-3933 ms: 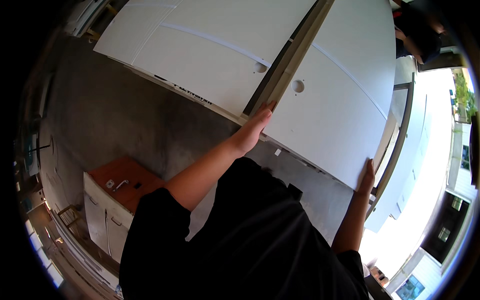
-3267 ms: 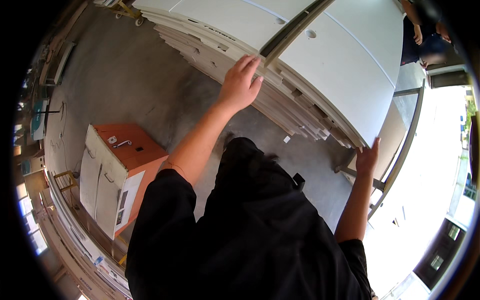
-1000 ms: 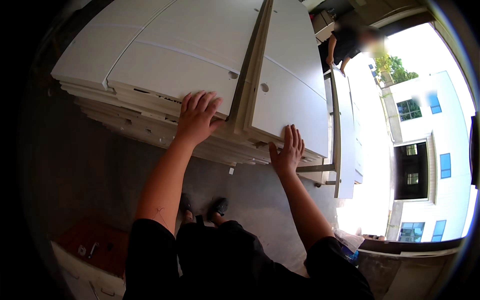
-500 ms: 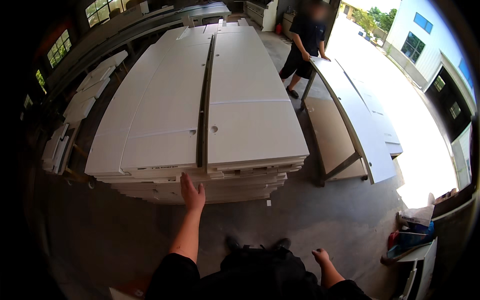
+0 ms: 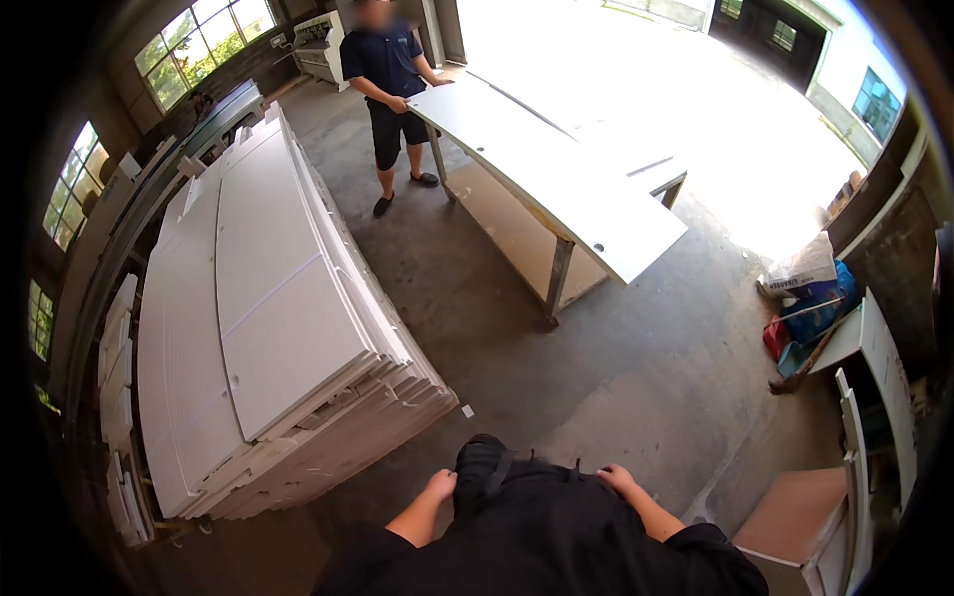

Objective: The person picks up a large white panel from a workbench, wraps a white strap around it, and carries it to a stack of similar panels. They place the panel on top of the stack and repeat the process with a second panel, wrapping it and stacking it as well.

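Observation:
My left hand (image 5: pixel 437 485) hangs beside my dark clothing, its fingers curled in and holding nothing that shows. On the other side of my body, my right hand (image 5: pixel 620 480) is also curled, close to the clothing. Neither touches a panel. Nearest my left hand is the big stack of white panels (image 5: pixel 273 318), its corner a short way off. Ahead, a long white panel (image 5: pixel 547 169) lies on a wheeled work table (image 5: pixel 559 278), its near end jutting past the frame. A co-worker (image 5: pixel 386 94) stands at its far end with both hands on its edge.
At right, a white sack (image 5: pixel 803 268), a blue bag (image 5: pixel 830 313) and a red dustpan-like thing (image 5: pixel 775 338) sit by the wall. White boards (image 5: pixel 884 368) lean below them, beside a brown board (image 5: pixel 795 512). Concrete floor (image 5: pixel 596 397) lies between me and the table.
My view has swung right, so the stack now sits at the left and the table is in the middle. My left hand has come away from the stack's edge and down to my side.

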